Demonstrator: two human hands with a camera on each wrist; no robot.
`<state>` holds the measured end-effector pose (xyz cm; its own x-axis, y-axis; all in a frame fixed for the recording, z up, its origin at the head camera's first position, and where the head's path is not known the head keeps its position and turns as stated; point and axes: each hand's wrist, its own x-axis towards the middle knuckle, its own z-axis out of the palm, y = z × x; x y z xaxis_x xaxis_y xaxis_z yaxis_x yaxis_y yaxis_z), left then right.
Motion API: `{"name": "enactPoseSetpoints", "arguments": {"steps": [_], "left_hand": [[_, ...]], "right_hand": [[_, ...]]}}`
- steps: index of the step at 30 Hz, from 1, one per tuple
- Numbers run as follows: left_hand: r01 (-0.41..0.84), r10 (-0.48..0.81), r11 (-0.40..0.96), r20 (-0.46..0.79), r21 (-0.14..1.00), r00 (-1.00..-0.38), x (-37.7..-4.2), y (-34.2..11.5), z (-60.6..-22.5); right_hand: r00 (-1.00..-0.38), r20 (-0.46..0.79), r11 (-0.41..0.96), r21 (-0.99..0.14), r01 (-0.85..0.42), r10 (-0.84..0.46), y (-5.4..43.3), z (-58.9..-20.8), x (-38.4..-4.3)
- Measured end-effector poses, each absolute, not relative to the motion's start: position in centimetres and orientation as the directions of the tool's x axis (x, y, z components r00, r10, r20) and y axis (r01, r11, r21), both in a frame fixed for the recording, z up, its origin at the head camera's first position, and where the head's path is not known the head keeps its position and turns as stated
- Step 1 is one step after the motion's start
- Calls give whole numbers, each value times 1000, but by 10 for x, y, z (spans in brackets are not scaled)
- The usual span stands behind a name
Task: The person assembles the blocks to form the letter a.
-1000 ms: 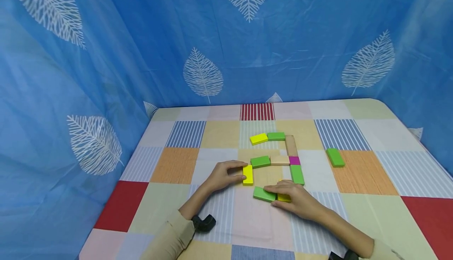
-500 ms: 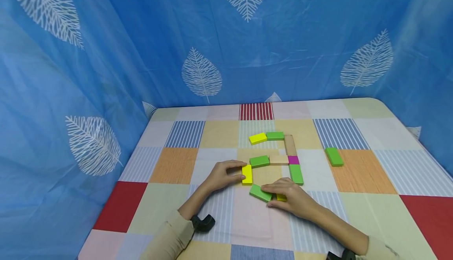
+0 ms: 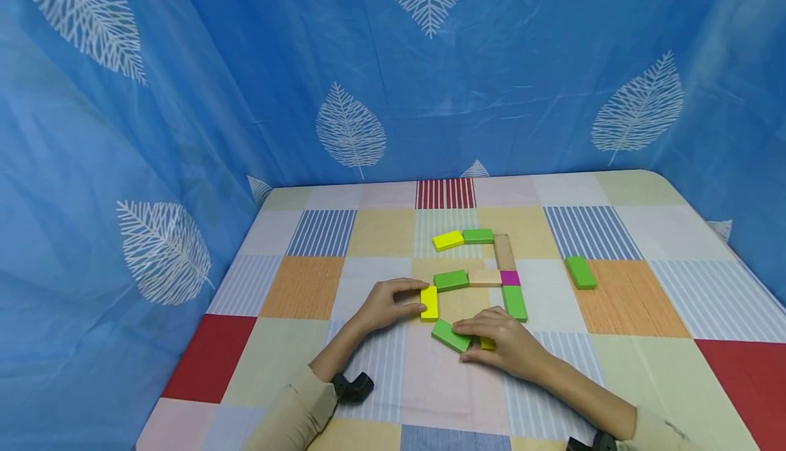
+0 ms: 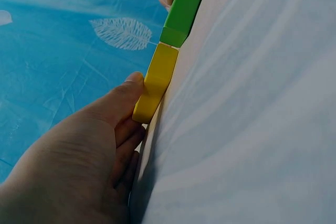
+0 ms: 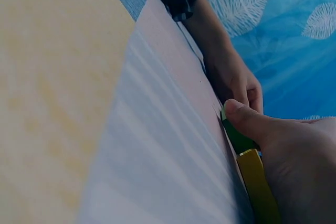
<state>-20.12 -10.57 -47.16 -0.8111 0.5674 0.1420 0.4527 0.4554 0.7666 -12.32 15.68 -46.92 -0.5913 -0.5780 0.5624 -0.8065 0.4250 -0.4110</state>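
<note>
My left hand (image 3: 387,304) holds a yellow wooden block (image 3: 429,303) by its ends, thumb at the near end and a finger at the far end. The left wrist view shows that block meeting a green block (image 4: 185,11). My right hand (image 3: 506,343) pinches this same green block (image 3: 450,336) near its right end; it lies slanted just below the yellow one. Under the right palm sits another yellow block (image 3: 488,343), partly hidden by the fingers. In the right wrist view it (image 5: 256,182) stands close behind the green block, beside the thumb.
Beyond the hands, a bent line of blocks includes a green block (image 3: 451,280), a plain wood block (image 3: 485,278), a purple block (image 3: 510,278) and a yellow block (image 3: 448,241). One loose green block (image 3: 580,272) lies to the right. Blue curtain (image 3: 245,96) backs the patchwork tablecloth (image 3: 645,369).
My right hand has shifted slightly left with the green block, whose left end has turned away toward the yellow block. My left hand has stayed in place.
</note>
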Motion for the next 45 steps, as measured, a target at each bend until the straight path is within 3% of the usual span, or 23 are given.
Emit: {"name": "enactPoseSetpoints", "arguments": {"steps": [26,45], "left_hand": [[456,569,455,144,765,-809,-201,-107,-471],[460,571,447,151,767,-807,-202,-105,-473]], "right_hand": [[-552,591,419,-361,-833,-589,153,-468,-123],[-602,550,464,-384,-798,-579,159,-467,-121]]}}
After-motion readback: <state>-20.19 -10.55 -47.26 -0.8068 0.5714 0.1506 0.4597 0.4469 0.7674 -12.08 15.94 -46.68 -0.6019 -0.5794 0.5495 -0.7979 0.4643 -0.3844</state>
